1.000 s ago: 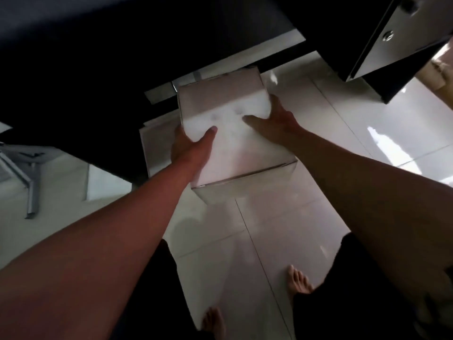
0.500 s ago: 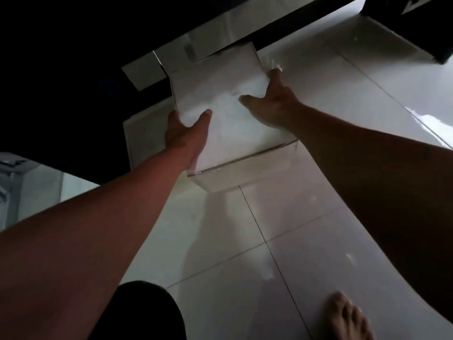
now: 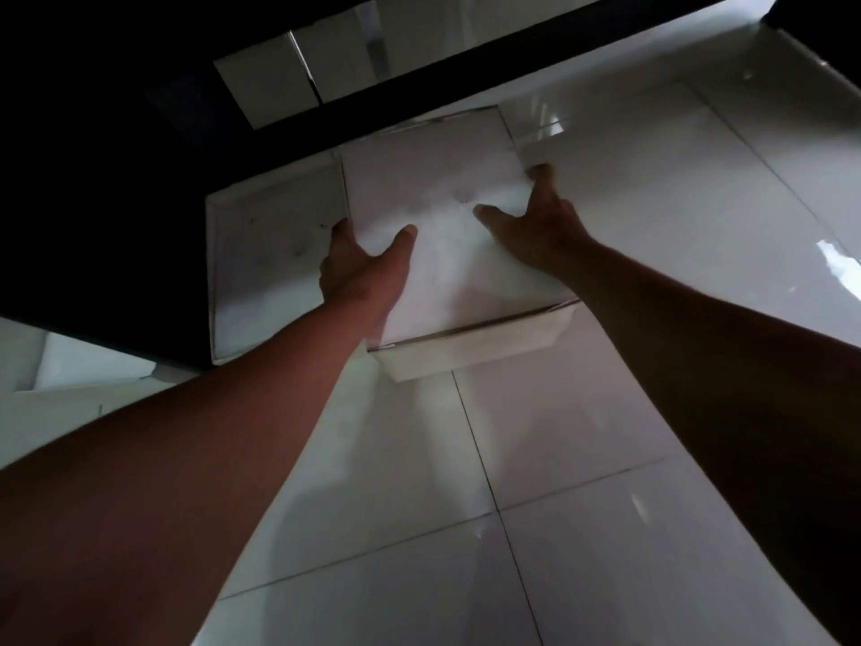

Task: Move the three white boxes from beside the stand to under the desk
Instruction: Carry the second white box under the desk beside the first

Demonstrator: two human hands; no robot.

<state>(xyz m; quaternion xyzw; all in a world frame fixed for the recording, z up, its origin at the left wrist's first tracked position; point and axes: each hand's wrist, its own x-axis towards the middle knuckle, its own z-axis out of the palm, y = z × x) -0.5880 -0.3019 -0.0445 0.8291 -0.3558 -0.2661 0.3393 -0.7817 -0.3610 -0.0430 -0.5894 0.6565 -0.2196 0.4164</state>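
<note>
A white box (image 3: pixel 447 254) sits low over the glossy floor tiles, its far end reaching under the dark desk (image 3: pixel 93 156). My left hand (image 3: pixel 361 268) grips its left side, thumb on top. Against its right side my right hand (image 3: pixel 536 230) presses, thumb laid across the top and fingers at the far right corner. Touching its left side, a second white box (image 3: pixel 275 254) lies on the floor, partly under the desk's shadow. Whether the held box rests on the floor or hangs just above it cannot be told.
The dark desk edge runs across the top and left. Behind it, pale panels (image 3: pixel 298 81) show through a gap. White tiled floor (image 3: pixel 582 435) spreads in front and to the right. A pale object (image 3: pixel 84 370) lies at the left below the desk edge.
The box has moved forward and down toward the desk beside the second box. My view has dropped closer to the floor; my feet and the cabinet at top right have left the frame.
</note>
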